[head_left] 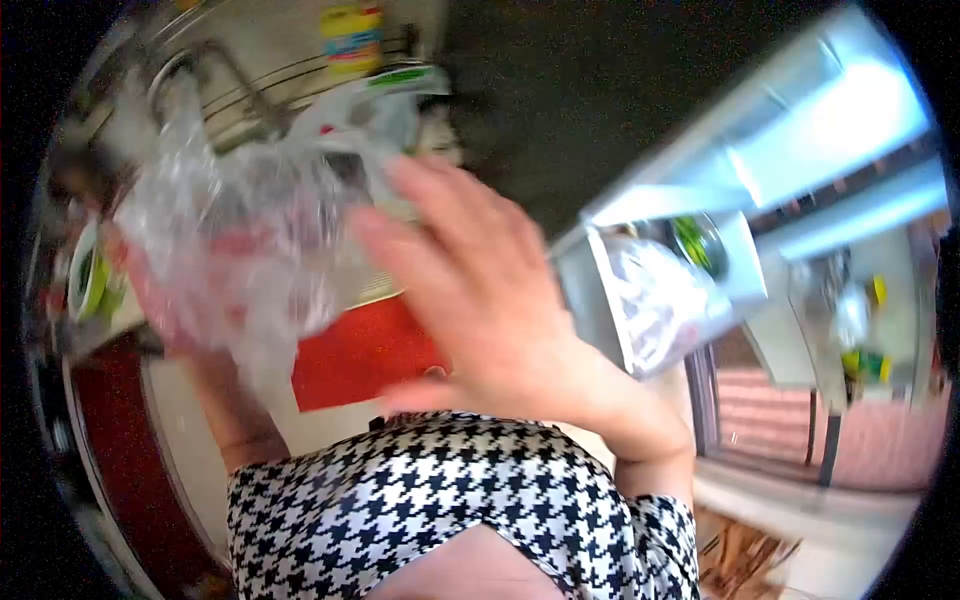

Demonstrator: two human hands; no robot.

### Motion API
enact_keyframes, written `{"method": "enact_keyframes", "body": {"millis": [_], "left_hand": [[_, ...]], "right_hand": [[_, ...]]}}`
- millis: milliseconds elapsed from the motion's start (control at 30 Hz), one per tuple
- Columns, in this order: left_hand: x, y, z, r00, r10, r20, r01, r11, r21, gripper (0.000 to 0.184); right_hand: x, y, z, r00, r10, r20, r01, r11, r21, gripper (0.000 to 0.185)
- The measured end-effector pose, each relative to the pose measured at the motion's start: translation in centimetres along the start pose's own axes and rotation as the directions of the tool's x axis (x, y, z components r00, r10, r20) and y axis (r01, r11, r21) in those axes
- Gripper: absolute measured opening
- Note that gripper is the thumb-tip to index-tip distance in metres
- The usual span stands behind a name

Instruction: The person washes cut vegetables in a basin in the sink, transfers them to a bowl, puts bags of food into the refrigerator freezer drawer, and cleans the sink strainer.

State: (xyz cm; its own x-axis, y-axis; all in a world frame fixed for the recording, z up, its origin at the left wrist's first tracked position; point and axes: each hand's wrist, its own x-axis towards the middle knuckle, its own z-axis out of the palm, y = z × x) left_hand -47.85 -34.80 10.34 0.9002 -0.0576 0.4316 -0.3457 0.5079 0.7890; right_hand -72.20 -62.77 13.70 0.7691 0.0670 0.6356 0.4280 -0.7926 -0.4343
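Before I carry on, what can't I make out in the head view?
All in the head view:
Contents of the clear plastic bag: obscured by its crumpled folds and motion blur.
Left hand fingers: mostly hidden by the bag.
Right hand fingertips: motion-blurred, so contact with the bag is uncertain.
Writing on the yellow package: too small and blurred.

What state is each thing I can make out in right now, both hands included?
Left hand: partly hidden by the bag, grip unclear.
Right hand: open, fingers apart, blurred.
Clear plastic bag: crumpled, raised; whether tied, unclear.
White drawer: open, holding another bag and something green.
Yellow container: upright, blurred.
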Motion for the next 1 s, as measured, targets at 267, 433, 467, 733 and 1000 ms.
{"method": "enact_keyframes", "body": {"millis": [267,433,467,733,1000], "left_hand": [[-7.8,-1.6,5.9,0.945,-0.285,0.160,0.314,0.928,-0.202,0.028],[-10.7,-2.8,17.9,0.793,-0.481,0.375,0.586,0.771,-0.249,0.034],[-11.8,-3.2,20.5,0.747,-0.526,0.406,0.645,0.721,-0.254,0.035],[-20.1,-10.4,35.5,0.365,-0.819,0.443,0.924,0.258,-0.283,0.043],[-21.5,-14.7,34.0,0.376,-0.766,0.522,0.922,0.251,-0.295,0.042]], "right_hand": [[-0.5,-0.6,-2.3,0.971,0.124,-0.205,-0.134,0.990,-0.038,0.074],[-4.7,1.9,-8.0,0.955,0.143,-0.260,-0.139,0.990,0.037,0.062],[-5.9,2.5,-9.8,0.947,0.162,-0.277,-0.158,0.987,0.037,0.057],[-10.7,11.6,-21.3,0.792,0.578,0.196,-0.610,0.757,0.234,0.034],[-14.1,26.7,-15.4,0.585,0.566,0.581,-0.810,0.388,0.439,0.033]]}}
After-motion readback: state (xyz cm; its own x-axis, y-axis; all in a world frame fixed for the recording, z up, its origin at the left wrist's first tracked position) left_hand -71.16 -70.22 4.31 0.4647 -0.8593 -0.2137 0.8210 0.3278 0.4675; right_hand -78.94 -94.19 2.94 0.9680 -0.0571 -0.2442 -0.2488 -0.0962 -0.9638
